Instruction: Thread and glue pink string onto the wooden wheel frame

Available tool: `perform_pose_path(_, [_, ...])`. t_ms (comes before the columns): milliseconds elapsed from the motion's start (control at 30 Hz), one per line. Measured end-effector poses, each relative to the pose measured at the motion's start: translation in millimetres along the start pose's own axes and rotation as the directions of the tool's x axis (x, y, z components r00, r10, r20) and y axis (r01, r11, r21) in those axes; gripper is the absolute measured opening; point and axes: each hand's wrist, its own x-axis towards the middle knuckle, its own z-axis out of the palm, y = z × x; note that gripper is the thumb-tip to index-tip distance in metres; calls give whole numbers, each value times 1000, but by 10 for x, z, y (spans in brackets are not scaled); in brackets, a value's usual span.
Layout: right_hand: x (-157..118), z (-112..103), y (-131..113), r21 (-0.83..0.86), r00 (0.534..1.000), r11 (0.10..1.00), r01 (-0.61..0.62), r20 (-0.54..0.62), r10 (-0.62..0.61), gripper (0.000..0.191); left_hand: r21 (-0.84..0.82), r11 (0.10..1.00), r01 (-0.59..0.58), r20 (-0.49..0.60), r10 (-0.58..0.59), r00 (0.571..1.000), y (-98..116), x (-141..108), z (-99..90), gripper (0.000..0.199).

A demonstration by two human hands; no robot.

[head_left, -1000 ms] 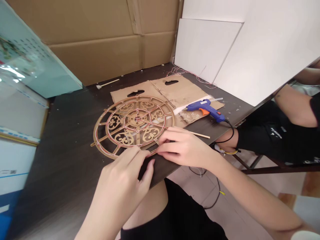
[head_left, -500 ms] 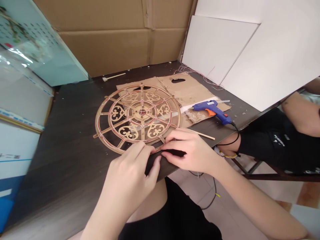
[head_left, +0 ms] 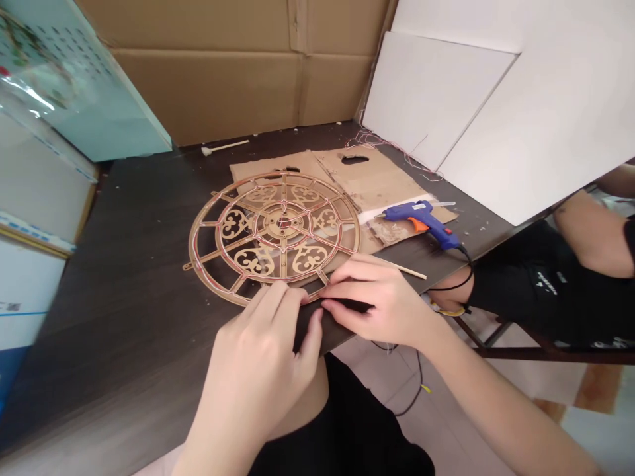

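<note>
As it lies on the tabletop: round openwork frame

At the near rim: left hand, fingers curled, thumb slightly apart; right hand, fingers bunched nearly together. Whether either grips the rim, cannot tell. Frame's far part over cardboard sheet. To the right: blue glue gun, wooden stick.

Glue gun right of wheel

Openwork wheel partly out of sight, seemingly behind left hand
</note>
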Motion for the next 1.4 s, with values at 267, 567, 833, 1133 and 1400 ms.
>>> perform_pose_path(267, [-2,2,-14,-32,999,999,-33,28,34,17,-8,1000,5,1,-5,1000,-2,-12,-16,11])
perform_pose_path(567, [-44,26,-128,-16,993,993,-116,31,117,18,-17,1000,3,-26,-3,1000,1,-25,-12,9])
perform_pose_path(833, [-30,55,-175,-3,987,987,-161,24,161,15,-3,1000,-26,-48,26,998,-3,-39,-17,9])
perform_pose_path(1133, [-60,52,-145,10,989,989,-148,16,148,16,3,1000,-25,-1,25,1000,-6,-28,6,5])
perform_pose_path(1400, [-76,-27,-159,-26,966,982,-189,-182,181,12,7,1000,-15,-20,15,1000,-6,-30,7,4])
